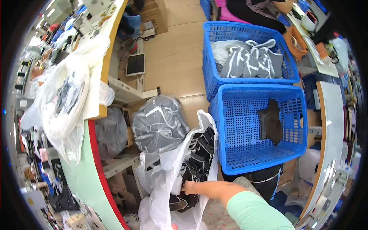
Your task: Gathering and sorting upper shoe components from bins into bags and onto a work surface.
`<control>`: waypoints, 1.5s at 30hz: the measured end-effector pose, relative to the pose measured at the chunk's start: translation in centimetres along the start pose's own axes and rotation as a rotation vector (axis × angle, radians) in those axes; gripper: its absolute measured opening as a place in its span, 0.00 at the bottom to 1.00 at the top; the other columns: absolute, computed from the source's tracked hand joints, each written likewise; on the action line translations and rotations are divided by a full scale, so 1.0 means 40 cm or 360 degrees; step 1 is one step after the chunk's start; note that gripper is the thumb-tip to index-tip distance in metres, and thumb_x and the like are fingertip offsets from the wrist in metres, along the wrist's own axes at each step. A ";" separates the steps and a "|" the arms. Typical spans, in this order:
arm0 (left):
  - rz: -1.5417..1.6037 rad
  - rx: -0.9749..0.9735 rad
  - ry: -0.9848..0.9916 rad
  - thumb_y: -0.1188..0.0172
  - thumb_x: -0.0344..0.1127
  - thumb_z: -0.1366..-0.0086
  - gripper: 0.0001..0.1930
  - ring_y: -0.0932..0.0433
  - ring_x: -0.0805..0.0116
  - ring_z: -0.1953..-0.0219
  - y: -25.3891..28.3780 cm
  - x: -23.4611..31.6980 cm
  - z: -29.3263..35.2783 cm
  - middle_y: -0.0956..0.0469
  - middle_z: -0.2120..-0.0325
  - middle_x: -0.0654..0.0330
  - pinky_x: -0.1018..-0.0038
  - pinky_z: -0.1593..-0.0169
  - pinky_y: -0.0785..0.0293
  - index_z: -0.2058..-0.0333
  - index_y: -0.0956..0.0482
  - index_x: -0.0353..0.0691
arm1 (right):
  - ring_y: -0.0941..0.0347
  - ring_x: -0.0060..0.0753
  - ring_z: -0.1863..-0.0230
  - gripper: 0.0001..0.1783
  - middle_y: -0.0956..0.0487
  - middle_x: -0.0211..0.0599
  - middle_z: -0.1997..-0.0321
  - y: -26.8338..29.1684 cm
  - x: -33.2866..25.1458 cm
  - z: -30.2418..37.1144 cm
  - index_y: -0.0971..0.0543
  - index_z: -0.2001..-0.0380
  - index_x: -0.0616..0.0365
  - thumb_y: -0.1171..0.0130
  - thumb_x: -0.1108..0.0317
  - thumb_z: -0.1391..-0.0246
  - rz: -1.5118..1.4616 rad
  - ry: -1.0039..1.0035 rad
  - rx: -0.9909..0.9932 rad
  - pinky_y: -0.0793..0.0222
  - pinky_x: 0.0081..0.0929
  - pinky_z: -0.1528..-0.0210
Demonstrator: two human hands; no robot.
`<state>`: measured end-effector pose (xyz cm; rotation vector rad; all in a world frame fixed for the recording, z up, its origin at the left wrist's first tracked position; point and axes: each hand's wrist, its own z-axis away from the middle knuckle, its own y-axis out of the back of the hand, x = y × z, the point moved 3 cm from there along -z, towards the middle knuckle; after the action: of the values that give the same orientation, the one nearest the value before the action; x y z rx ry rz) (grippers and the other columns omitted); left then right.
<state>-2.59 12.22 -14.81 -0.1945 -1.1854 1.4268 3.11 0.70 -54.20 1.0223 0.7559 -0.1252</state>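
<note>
A tall white plastic bag (pixel 208 119) stands open in front of me. Black fabric pieces with pale edging (pixel 197 159) are stacked inside it, with dark brown ones (pixel 188 202) lower down. My right hand (pixel 189 187) reaches into the bag from the right, its fingers curled against the dark pieces. What lies between the fingertips is hidden. Of my left hand (pixel 174 227), only a fingertip shows at the lower edge, by the bag's near side; the other fingers are out of sight.
Right of the bag stands a blue crate (pixel 226 165) with one dark fabric piece (pixel 270 122). Behind it, another blue crate (pixel 209 82) holds grey pieces with white trim. A filled clear bag (pixel 159 124) sits left on the floor. Worktables (pixel 82 180) flank both sides; a person (pixel 257 11) sits far right.
</note>
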 end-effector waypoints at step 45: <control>0.0208 0.1587 -0.0665 0.48 0.60 0.41 0.37 0.33 0.71 0.80 -0.199 -0.586 0.734 0.29 0.74 0.58 0.80 0.82 0.37 0.47 0.38 0.31 | 0.29 0.27 0.74 0.08 0.26 0.39 0.65 0.811 -0.446 0.476 0.22 0.70 0.62 0.44 0.68 0.51 -0.1875 0.0840 -0.0443 0.32 0.22 0.74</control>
<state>-11.85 -24.24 -7.22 0.7589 -0.6511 2.0686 13.51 -1.57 -13.97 0.2208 1.7408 -0.7555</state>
